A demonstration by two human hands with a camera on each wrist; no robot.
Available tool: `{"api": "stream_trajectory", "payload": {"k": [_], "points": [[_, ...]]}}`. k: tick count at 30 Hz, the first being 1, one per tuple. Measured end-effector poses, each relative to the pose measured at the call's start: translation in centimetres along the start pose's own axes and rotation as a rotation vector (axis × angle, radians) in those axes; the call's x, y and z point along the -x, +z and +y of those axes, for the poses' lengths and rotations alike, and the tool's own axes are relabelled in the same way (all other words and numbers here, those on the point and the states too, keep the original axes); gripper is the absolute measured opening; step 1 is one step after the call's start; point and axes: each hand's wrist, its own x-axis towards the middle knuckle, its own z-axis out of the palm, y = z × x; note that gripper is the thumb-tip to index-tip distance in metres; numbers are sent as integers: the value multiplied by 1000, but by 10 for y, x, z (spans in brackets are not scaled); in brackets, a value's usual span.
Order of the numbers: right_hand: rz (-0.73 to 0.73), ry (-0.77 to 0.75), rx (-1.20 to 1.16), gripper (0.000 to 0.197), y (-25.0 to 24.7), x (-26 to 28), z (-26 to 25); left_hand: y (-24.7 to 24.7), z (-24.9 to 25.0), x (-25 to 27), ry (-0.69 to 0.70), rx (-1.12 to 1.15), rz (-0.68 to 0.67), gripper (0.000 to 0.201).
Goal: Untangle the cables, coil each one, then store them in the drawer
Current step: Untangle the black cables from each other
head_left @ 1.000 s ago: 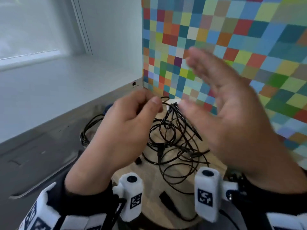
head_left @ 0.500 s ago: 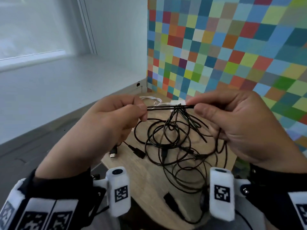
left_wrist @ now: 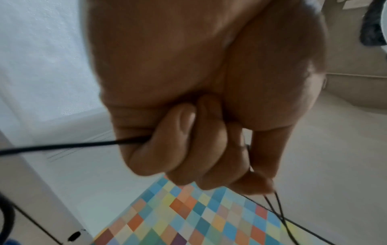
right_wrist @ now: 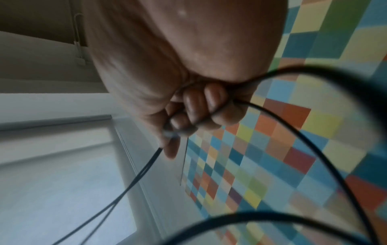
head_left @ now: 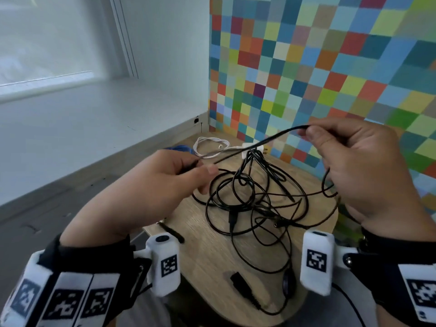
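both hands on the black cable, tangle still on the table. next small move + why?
Probably draw the hands a little farther apart and upward. The left hand and right hand each pinch the black cable, stretched between them, while black loops still hang from that span into the tangle on the wooden table. Lifting should show which loops slide free.

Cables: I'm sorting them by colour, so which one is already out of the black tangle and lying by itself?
The white cable, looped at the table's far edge near the checkered wall; it lies apart, while both hands stretch a black cable from the tangle.
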Motion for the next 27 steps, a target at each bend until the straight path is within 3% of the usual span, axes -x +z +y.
{"api": "stream_trajectory", "payload": {"k": [3, 5, 6, 9, 13, 16, 21, 24, 27], "points": [[-138, 32, 297, 23, -7, -1, 8, -2, 2, 1, 2, 135, 61, 53], [-275, 94, 426, 22, -5, 1, 11, 0, 7, 2, 14, 306, 52, 43], [-299, 98, 471, 31, -3, 3, 11, 4, 10, 1, 15, 335, 31, 36], [-291, 5, 401, 63, 7, 7, -4, 18, 18, 0, 20, 182, -20, 26], [-413, -96, 166, 75, 30, 22, -23, 37, 30, 3, 97, -64, -33, 24], [-481, -27, 2, 63, 42, 24, -19, 39, 31, 2, 105, 50, -64, 23], [-431, 62, -161, 22, 33, 17, -17, 26, 24, 2, 92, 168, -84, 30], [-415, -14, -100, 19, 31, 18, -25, 25, 22, 4, 95, 191, -119, 31], [-452, -45, -71, 23, 38, 23, -25, 34, 22, 4, 93, 158, -134, 53]]}}
